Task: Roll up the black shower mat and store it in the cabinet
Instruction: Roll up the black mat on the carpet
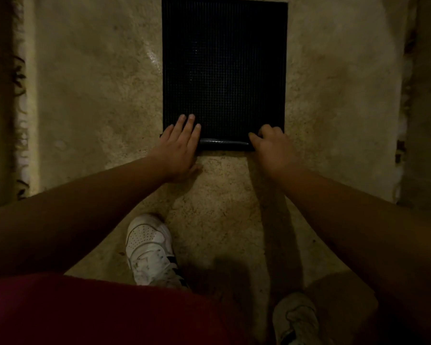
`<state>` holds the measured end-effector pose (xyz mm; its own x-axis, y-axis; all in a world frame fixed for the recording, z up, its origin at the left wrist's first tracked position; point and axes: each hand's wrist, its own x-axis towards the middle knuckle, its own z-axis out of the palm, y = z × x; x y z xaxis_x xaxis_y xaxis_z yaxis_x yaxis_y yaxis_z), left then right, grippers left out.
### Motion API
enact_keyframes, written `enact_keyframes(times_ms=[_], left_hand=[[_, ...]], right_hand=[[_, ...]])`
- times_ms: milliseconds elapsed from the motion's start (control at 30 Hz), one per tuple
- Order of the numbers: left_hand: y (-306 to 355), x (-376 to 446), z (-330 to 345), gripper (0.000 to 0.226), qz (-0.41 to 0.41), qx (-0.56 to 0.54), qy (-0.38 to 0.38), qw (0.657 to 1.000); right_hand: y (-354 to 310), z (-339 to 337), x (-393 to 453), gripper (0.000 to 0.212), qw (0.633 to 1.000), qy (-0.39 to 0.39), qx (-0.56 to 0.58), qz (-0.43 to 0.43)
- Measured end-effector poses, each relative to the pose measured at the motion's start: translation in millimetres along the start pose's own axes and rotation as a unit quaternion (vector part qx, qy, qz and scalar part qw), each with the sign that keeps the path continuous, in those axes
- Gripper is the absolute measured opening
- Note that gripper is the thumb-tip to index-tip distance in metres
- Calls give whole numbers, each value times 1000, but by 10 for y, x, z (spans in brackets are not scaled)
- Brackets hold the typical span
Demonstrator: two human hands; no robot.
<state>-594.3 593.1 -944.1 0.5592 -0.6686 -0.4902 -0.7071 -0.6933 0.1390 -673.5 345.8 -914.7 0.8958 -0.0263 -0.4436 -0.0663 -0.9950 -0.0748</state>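
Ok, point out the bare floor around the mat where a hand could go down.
Bare floor lies left of the black mat, right of it, and between its rolled edge and the white shoe. The near edge is crowded: left hand and right hand sit there.

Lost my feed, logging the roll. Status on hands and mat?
Left hand flat on near roll; right hand curled on it. Black shower mat barely rolled, mostly flat. Nothing on the mat ahead.
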Motion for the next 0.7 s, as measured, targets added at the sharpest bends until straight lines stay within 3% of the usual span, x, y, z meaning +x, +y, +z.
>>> enact_keyframes(times_ms=[167,300,533,700], left_hand=[[-7,2,19,84,-9,-9,8,1000],[-25,17,-52,60,-17,-28,45,998],[-160,-68,-139,50,32,-90,62,994],[-123,-157,-145,37,32,-139,83,986]], right_hand=[[39,-65,96,42,999,-1,49,-1],[108,-96,150,27,997,-8,81,-11],[105,-159,172,32,984,-115,131,21],[105,-50,95,35,984,-87,155,4]])
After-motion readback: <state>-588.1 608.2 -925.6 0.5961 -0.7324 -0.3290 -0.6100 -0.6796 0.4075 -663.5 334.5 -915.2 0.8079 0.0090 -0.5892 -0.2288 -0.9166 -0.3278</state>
